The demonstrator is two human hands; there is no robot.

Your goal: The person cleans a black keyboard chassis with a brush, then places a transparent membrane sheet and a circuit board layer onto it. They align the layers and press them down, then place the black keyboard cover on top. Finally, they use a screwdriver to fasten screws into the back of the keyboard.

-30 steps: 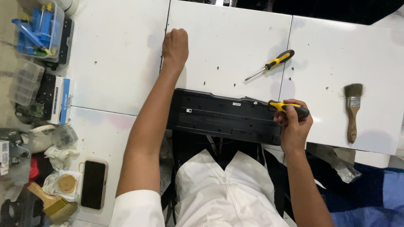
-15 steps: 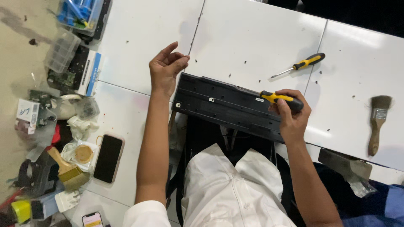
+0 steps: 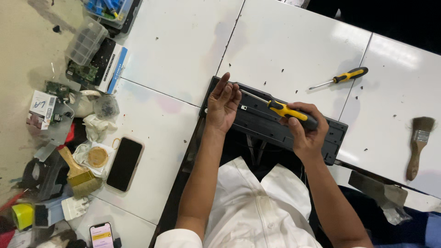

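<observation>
Beside blue-tool bin, clear organizer

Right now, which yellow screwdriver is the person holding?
The one gripped in the right hand, its screwdriver tip over the black keyboard. The other screwdriver lies alone on the white table, untouched.

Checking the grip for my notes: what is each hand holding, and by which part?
Right hand grips yellow-and-black screwdriver by its handle. Left hand holds nothing.

Centre frame: flat black plastic casing; yellow-and-black-handled screwdriver across it. Upper right: second yellow-and-black screwdriver. Right edge: brown wooden-handled brush with dark bristles. White tabletop panels, dark-specked. Lower left: black phone.
</observation>
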